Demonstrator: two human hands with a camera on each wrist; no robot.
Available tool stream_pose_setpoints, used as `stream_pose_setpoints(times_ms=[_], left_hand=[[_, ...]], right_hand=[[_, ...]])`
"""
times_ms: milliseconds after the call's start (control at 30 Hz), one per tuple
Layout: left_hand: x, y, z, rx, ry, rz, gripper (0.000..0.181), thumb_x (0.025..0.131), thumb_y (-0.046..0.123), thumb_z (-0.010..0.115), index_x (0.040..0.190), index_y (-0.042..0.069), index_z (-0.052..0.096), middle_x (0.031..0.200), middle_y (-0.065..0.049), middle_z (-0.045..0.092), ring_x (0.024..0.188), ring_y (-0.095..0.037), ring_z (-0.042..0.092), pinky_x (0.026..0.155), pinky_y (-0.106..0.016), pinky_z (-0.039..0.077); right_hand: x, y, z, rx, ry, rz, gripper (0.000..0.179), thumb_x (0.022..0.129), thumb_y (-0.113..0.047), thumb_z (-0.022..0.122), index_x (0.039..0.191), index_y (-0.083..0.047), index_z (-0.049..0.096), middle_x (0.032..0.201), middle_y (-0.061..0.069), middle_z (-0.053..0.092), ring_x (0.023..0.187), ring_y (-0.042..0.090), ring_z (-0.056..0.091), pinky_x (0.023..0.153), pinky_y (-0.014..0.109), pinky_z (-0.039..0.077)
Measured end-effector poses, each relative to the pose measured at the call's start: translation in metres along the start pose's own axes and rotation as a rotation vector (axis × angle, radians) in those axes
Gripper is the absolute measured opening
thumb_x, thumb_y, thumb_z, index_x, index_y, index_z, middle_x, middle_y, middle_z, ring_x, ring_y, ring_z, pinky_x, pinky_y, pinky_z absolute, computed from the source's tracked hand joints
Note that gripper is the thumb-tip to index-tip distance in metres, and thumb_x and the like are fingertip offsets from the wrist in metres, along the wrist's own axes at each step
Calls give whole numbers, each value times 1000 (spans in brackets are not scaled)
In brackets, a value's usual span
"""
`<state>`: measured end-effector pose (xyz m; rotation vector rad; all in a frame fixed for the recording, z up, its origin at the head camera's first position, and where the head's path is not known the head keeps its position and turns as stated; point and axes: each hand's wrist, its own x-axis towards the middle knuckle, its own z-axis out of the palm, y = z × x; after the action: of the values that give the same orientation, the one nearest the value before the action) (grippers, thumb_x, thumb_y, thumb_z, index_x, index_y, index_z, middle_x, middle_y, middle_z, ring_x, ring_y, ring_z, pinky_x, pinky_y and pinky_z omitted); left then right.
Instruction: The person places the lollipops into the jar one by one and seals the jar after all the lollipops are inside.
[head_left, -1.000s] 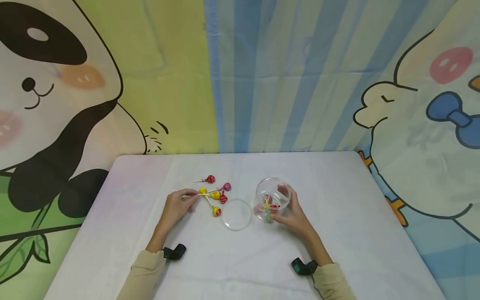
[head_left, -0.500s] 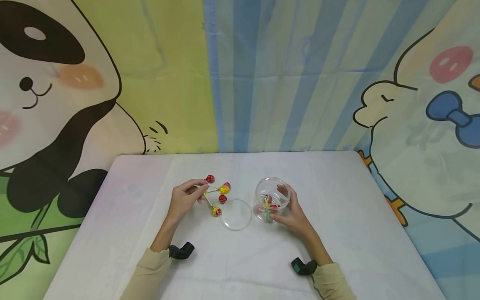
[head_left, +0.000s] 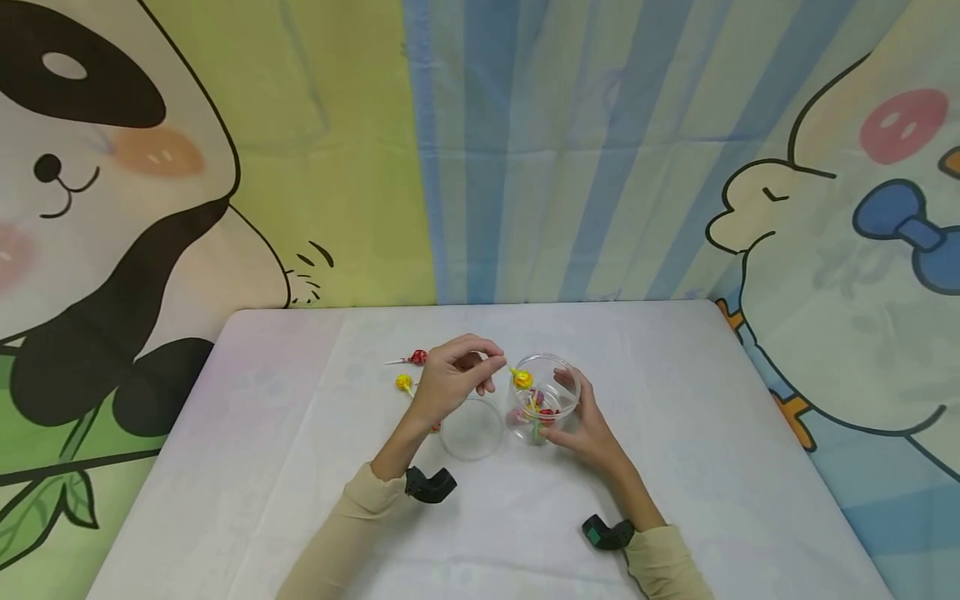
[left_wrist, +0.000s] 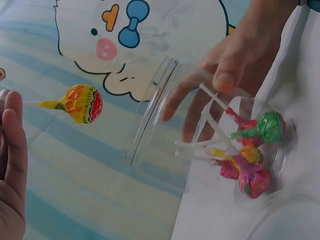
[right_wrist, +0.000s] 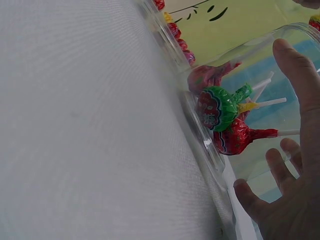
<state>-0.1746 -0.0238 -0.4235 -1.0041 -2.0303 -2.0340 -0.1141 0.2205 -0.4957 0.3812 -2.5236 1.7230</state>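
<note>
A yellow lollipop (left_wrist: 82, 104) is pinched by its white stick in my left hand (head_left: 459, 375), its wrapped head at the left side of the jar's mouth. My right hand (head_left: 588, 425) grips the clear jar (right_wrist: 260, 55) from the right, thumb and fingers curled round its wall. Inside the jar lie several lollipops, among them a green one (left_wrist: 271, 127), a pink one (left_wrist: 254, 181) and a red one (right_wrist: 234, 137). In the left wrist view only the fingers of the left hand show at the left edge.
The round clear lid (head_left: 472, 429) lies flat on the white table (head_left: 637, 350), left of the jar. Farther left are a red lollipop (head_left: 417, 357) and a yellow-headed lollipop (head_left: 404, 382); my left hand and forearm hide others. A cartoon-printed cloth (head_left: 525, 150) hangs behind.
My left hand has picked up the yellow lollipop from the loose group and carried it right to the jar's mouth. The right hand and jar have stayed in place.
</note>
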Motion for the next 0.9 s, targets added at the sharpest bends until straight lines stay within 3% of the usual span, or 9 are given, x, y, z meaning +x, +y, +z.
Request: stream_pose_setpoints(times_ms=[100, 300, 500, 700, 900], left_hand=[[3, -6, 17, 95, -39, -3, 9, 88, 11, 71, 95, 7, 73, 80, -7, 68, 52, -14, 59, 48, -24, 50], [4, -17, 39, 394, -95, 0, 11, 83, 17, 76, 91, 10, 78, 83, -1, 76, 53, -1, 56, 50, -16, 45], [6, -16, 50, 676, -213, -89, 14, 84, 23, 76, 95, 16, 79, 91, 2, 77, 60, -1, 52, 55, -14, 38], [10, -10, 54, 779, -295, -191, 12, 85, 25, 75, 95, 19, 80, 80, 3, 75, 53, -3, 34, 46, -18, 25], [14, -7, 55, 815, -328, -261, 13, 86, 29, 73, 95, 22, 80, 63, 6, 67, 50, -3, 32, 43, -19, 24]], right_hand=[[0, 1, 0, -4, -2, -4, 99, 75, -4, 80, 149, -3, 15, 150, 28, 33, 141, 46, 28, 113, 69, 15], [-1, 1, -1, -27, -9, -27, 98, 75, -3, 80, 149, -1, 15, 149, 29, 33, 140, 45, 30, 112, 68, 17], [-1, -2, -2, -39, -5, -27, 97, 75, -4, 79, 148, 0, 16, 149, 28, 34, 140, 44, 30, 112, 68, 18], [0, 0, -3, -30, -7, -26, 99, 73, -4, 81, 148, 0, 16, 149, 27, 34, 140, 42, 31, 112, 66, 21], [2, 16, -1, -40, -6, -36, 101, 72, -2, 81, 148, 0, 15, 150, 27, 34, 140, 45, 30, 110, 68, 22]])
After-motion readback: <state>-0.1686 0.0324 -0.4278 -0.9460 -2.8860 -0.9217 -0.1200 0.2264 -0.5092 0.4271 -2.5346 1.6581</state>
